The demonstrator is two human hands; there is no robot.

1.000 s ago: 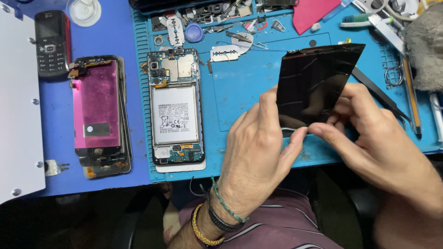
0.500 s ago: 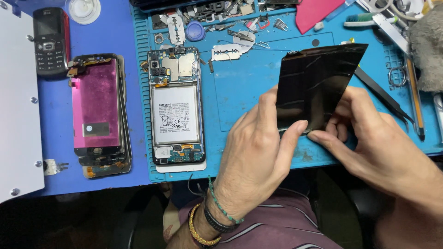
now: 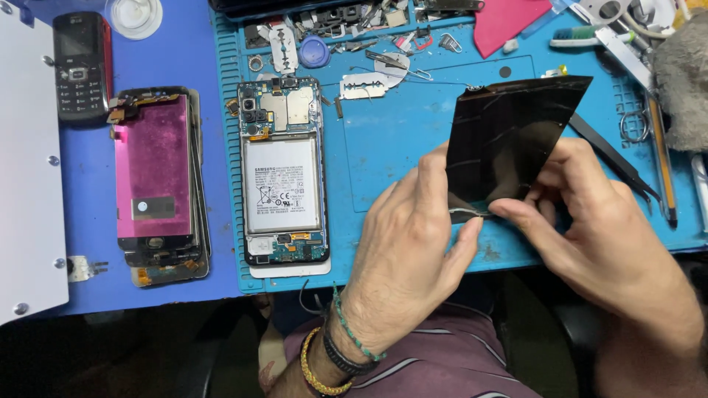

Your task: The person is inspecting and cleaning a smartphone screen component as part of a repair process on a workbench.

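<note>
Your left hand (image 3: 413, 243) and right hand (image 3: 597, 228) both pinch the bottom edge of the black screen panel (image 3: 509, 140), lifted over the worktop's near right edge. It is already off the opened phone (image 3: 284, 173), which lies mid-mat; refitting looks still undone.

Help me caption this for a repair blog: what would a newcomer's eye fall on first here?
First, the black screen panel, held tilted above the blue mat by the left hand and right hand at centre right. Next, the opened phone with its white battery, lying on the mat's left part, and the pink-backed display stack beside it.
</note>
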